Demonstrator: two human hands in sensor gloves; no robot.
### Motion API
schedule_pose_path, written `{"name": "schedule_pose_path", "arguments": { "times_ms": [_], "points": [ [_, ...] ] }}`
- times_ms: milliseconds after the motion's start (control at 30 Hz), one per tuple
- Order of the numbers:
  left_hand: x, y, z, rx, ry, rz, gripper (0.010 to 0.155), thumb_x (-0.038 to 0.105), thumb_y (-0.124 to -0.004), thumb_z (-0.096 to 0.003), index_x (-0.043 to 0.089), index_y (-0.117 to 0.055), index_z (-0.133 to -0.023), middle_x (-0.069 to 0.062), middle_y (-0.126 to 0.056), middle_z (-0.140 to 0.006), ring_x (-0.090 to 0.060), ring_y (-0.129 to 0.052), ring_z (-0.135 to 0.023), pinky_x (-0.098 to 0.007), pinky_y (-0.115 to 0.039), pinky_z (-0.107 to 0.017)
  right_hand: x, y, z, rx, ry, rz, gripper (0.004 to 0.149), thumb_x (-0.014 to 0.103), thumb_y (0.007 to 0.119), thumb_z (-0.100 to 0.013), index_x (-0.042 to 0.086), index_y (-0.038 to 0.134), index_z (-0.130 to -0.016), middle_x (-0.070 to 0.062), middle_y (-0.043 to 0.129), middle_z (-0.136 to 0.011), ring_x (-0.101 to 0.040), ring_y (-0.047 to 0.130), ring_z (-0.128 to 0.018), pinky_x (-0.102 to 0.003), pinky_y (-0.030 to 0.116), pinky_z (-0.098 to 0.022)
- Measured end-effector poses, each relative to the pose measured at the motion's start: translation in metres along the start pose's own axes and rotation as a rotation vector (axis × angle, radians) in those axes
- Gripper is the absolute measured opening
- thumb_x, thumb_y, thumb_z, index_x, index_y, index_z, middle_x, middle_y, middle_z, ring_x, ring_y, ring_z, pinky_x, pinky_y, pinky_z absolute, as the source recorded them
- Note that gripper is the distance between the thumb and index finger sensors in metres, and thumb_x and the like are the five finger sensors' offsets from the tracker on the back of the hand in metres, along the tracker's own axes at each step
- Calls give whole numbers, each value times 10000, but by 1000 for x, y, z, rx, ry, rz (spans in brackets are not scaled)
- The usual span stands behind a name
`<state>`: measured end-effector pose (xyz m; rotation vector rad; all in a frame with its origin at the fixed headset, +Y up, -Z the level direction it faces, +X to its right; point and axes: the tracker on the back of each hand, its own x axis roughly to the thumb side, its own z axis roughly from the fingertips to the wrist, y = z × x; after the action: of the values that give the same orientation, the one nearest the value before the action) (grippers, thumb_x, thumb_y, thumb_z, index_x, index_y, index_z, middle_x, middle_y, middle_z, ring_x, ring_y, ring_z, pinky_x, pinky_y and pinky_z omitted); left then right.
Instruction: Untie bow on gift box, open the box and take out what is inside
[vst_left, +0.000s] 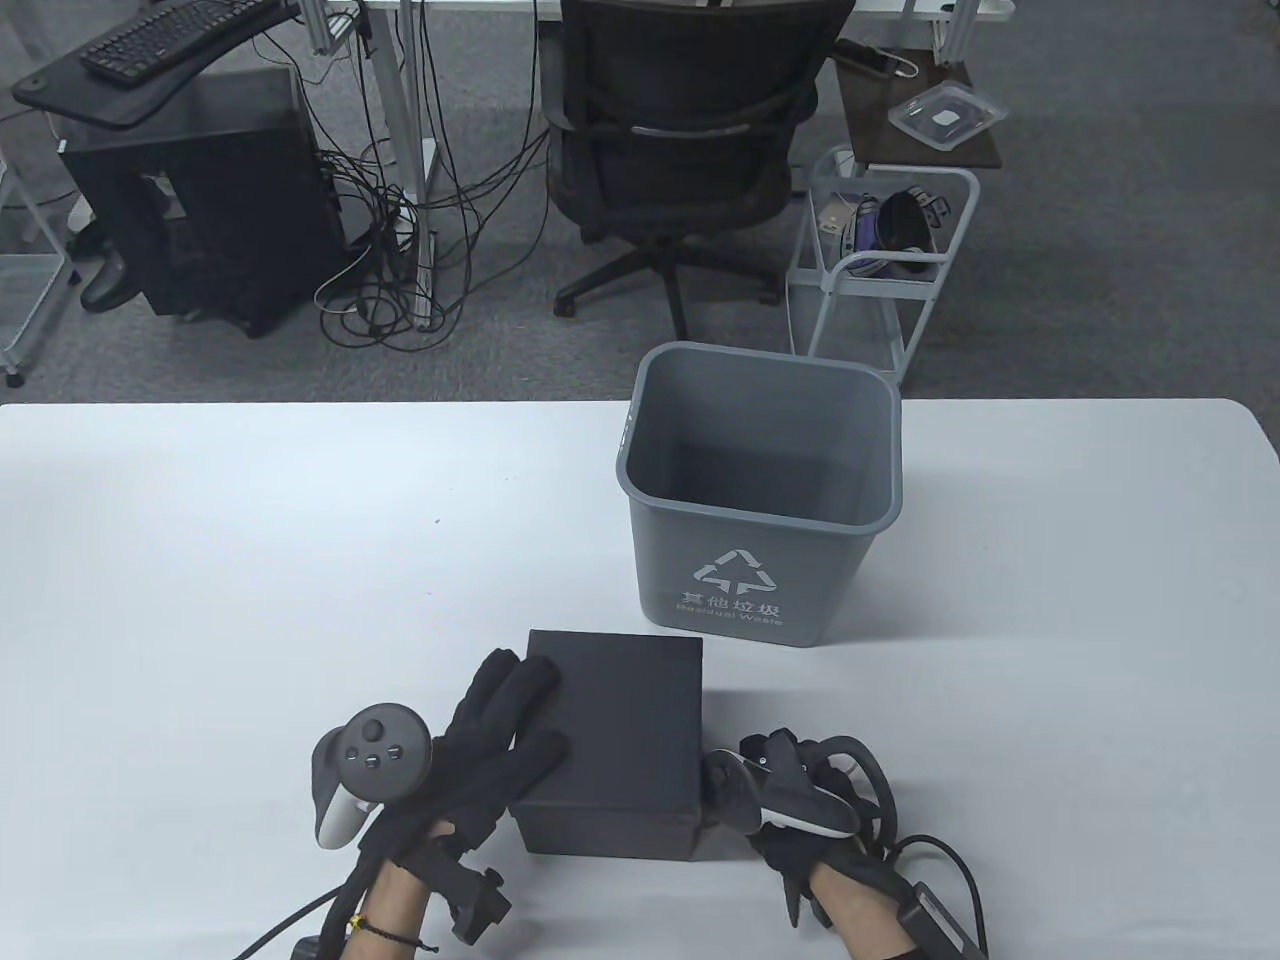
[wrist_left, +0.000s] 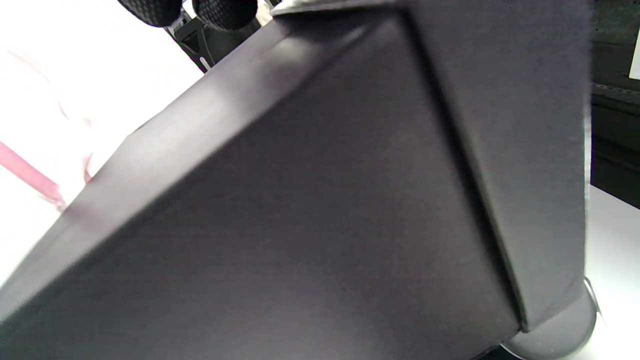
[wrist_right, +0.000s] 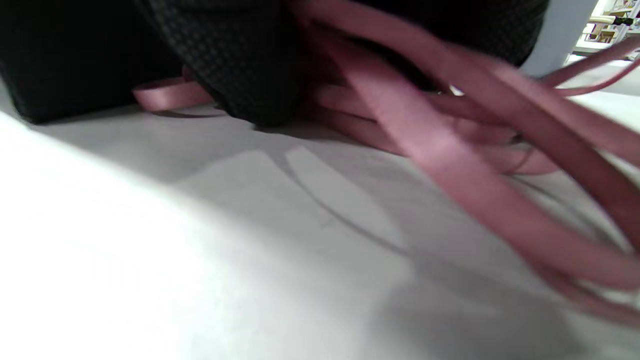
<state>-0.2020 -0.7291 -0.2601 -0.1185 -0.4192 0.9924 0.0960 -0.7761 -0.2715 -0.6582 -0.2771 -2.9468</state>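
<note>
Black gift box (vst_left: 612, 740): lidded, closed, standing on the white table (vst_left: 250, 560) just in front of the grey waste bin (vst_left: 760, 500), near the table's front edge; in the left wrist view its dark side wall (wrist_left: 320, 200) fills most of the picture.

Left hand (vst_left: 490, 740): black sensor glove, tracker (vst_left: 365, 770) on its back; fingers straight and slightly spread, lying on the left part of the box lid, thumb on the lid nearer the front edge; two fingertips (wrist_left: 150, 7) show at the top of the left wrist view.

Right hand (vst_left: 790, 800): black glove with tracker, low on the table against the box's right front corner; gloved fingers (wrist_right: 240, 60) reach down to the table among loops of ribbon, though whether they pinch it cannot be told.

Pink ribbon (wrist_right: 450, 165): loose strands and loops lying on the table beside the box's right side, under the right hand; one strand (wrist_left: 27, 175) also shows in the left wrist view beside the box.

Grey waste bin: open-topped, recycling symbol and white lettering on the front, standing behind the box, slightly right.

Beyond the table, behind the bin: black office chair (vst_left: 690, 150), white wire cart (vst_left: 880, 260), desk with keyboard (vst_left: 170, 35)
</note>
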Motion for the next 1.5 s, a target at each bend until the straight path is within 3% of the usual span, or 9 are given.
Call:
{"name": "schedule_pose_path", "arguments": {
  "times_ms": [200, 533, 900, 1067, 1133, 1233, 1333, 1433, 1500],
  "points": [
    [1, 0, 0, 1, 0, -3, 733, 568, -617, -616, 210, -335, -1190, -274, -205, -1192, -548, -468, -1037, -690, -551, -672, -2, 5, -3, 9, 6, 6, 348, 373, 804, -485, 222, 800, -798, -39, 859, -759, -317, 830, -764, -486, 735, -618],
    [1, 1, 0, 1, -1, -8, 726, 565, -617, -619, 211, -343, -1190, -275, -207, -1192, -548, -468, -1037, -690, -551, -673, -19, -6, -1, 19, -26, -368, 313, 372, 737, -505, 233, 758, -785, -45, 832, -834, -350, 843, -800, -489, 766, -606],
    [1, 1, 0, 1, -4, 0, 737, 567, -620, -617, 203, -331, -1188, -272, -205, -1192, -544, -472, -1038, -688, -554, -673, -63, -31, 18, -183, -206, -1304, 322, 390, 657, -549, 222, 688, -822, -75, 729, -953, -385, 770, -895, -508, 725, -656],
    [1, 1, 0, 0, -3, 3, 736, 569, -620, -616, 209, -331, -1190, -273, -206, -1192, -545, -471, -1039, -688, -553, -673, -99, -44, 41, -445, -405, -1827, 330, 416, 607, -591, 242, 612, -871, -56, 655, -999, -339, 781, -921, -492, 716, -697],
    [1, 0, -1, -12, -1, 2, 739, 575, -613, -618, 213, -317, -1191, -273, -201, -1193, -543, -468, -1041, -687, -552, -675, -111, -46, 50, -502, -375, -1939, 330, 353, 641, -590, 179, 623, -870, -123, 640, -991, -357, 842, -849, -524, 725, -664],
    [1, 0, -1, -9, -1, 1, 740, 576, -614, -617, 212, -320, -1190, -271, -205, -1193, -543, -472, -1039, -687, -554, -674, -112, -43, 49, -538, -239, -1694, 339, 397, 625, -591, 217, 613, -877, -93, 666, -977, -247, 952, -739, -430, 833, -586],
    [2, 0, -1, -8, 0, 0, 739, 577, -611, -617, 213, -318, -1190, -272, -204, -1193, -543, -471, -1040, -687, -553, -675, -98, -43, 43, -498, -90, -1406, 343, 346, 711, -555, 175, 682, -852, -144, 719, -934, -301, 977, -651, -479, 830, -519],
    [2, 0, -1, -8, 0, 2, 738, 576, -611, -618, 215, -317, -1190, -272, -205, -1193, -543, -471, -1040, -687, -553, -674, -81, -35, 31, -367, 6, -892, 346, 363, 723, -541, 204, 697, -847, -118, 737, -933, -298, 965, -695, -473, 826, -541],
    [2, 0, -1, -8, 0, 0, 740, 576, -611, -617, 212, -318, -1191, -273, -205, -1193, -544, -471, -1039, -687, -554, -674, -64, -25, 19, -230, 13, -699, 351, 351, 737, -539, 205, 705, -856, -125, 722, -961, -362, 887, -801, -514, 774, -590]
  ]
}}
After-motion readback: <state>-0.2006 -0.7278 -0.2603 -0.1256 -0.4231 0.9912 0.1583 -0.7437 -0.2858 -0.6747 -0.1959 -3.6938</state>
